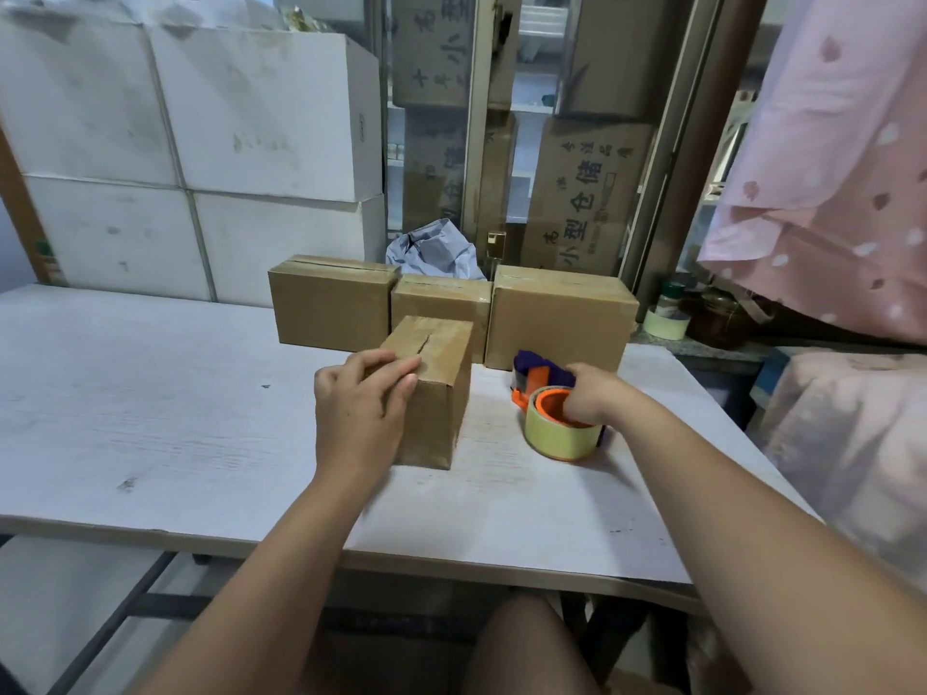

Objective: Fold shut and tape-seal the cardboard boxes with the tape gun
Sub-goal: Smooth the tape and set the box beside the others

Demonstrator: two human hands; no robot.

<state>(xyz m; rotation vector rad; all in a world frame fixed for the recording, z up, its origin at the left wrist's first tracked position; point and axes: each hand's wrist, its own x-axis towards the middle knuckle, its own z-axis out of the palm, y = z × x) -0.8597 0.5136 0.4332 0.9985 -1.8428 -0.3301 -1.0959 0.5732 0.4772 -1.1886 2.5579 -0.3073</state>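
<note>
Your left hand (362,408) rests straight-fingered on the small brown cardboard box (437,418), while your right hand (591,393) grips the orange-and-purple tape gun (552,433) on the white tabletop (150,418).

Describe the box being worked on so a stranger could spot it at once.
On the white table, a row of three boxes stands at the back. One more box stands alone in front of that row, beside the tape gun. Unlike the others, it is nearest the person, shows a dark slit along its top, and has the left hand resting on it.
</note>
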